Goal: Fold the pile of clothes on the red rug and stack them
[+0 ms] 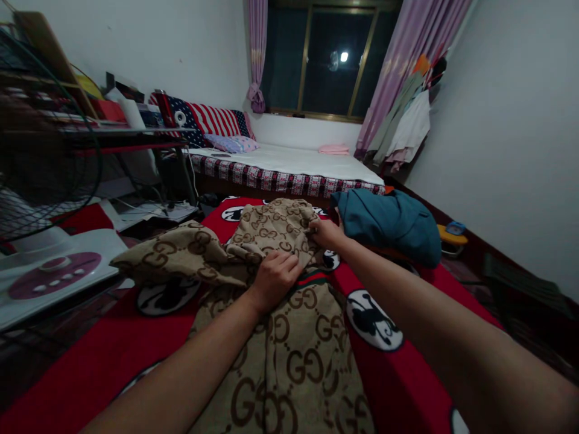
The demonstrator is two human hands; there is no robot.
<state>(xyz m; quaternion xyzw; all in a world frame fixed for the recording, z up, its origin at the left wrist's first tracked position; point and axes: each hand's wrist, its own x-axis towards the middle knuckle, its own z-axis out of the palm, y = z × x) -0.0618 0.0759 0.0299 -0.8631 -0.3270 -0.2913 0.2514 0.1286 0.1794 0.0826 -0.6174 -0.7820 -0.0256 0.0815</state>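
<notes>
A beige garment with a brown monogram pattern [312, 337] lies spread on the red cloth, its lower part nearest me. One sleeve [181, 253] stretches out to the left, and a green and red striped band [312, 279] crosses the middle. My left hand [277, 276] rests on the garment just above the band, fingers curled into the fabric. Farther up, my right hand [326, 234] pinches the garment at its right edge. The other sleeve cannot be made out.
The red cloth [407, 386] has black and white round prints. A folded teal garment [389, 223] lies at the far right. On the left are a fan base [58, 271] and a cluttered desk [136, 132]. Behind stands a bed [289, 160] under a window.
</notes>
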